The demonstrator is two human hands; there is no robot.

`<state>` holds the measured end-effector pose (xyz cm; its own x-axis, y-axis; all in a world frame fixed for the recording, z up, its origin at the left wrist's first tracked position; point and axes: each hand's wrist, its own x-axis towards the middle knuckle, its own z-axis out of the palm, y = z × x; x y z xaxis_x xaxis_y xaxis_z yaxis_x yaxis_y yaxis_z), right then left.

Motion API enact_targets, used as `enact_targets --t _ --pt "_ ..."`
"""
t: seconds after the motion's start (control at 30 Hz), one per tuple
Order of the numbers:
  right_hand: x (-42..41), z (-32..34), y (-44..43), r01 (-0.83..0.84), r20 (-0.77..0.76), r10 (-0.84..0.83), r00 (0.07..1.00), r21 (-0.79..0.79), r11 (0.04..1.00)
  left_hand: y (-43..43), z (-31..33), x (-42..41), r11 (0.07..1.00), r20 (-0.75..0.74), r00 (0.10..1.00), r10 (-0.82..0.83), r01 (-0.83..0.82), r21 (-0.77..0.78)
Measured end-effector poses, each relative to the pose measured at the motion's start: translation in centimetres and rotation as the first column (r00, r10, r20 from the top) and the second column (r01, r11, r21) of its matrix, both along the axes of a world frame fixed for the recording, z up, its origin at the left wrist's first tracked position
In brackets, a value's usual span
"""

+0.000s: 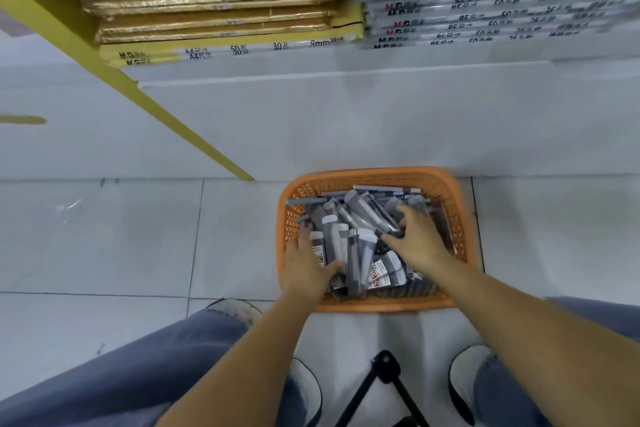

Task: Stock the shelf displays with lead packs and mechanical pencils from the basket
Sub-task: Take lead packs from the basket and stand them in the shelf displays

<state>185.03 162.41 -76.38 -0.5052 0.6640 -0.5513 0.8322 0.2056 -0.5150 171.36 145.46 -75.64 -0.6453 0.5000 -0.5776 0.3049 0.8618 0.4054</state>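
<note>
An orange plastic lattice basket (377, 177) stands on the pale tiled floor (104, 236), before a white low shelf (346, 114); grey plastic lead packs (360, 215) lie heaped inside it.

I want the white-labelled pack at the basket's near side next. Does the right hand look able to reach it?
Likely yes: the labelled pack lies uncovered beside the right hand, which seems to grip a dark pack.
</note>
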Motion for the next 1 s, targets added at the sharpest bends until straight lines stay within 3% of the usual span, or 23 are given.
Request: enact_targets --t 0.2,0.5,0.83,1.0 --pt "-0.1 -0.3 0.9 0.038 -0.01 -0.041 0.999 -0.195 0.98 1.1 -0.8 -0.1 0.959 0.185 0.947 0.264 -0.278 0.054" --pt "-0.1 -1.1 1.2 0.151 -0.06 -0.175 0.983 -0.286 0.946 1.0 -1.3 0.3 0.927 0.365 0.887 0.281 -0.35 0.136" --pt "-0.6 -1.3 1.6 0.111 -0.067 -0.131 0.989 -0.247 0.963 0.5 -1.5 -0.9 0.937 0.315 0.906 0.281 -0.33 0.115" --pt "0.5 -0.6 2.2 0.105 -0.113 -0.124 0.986 -0.163 0.981 0.3 -1.3 -1.0 0.872 0.397 0.836 0.38 -0.467 0.148"
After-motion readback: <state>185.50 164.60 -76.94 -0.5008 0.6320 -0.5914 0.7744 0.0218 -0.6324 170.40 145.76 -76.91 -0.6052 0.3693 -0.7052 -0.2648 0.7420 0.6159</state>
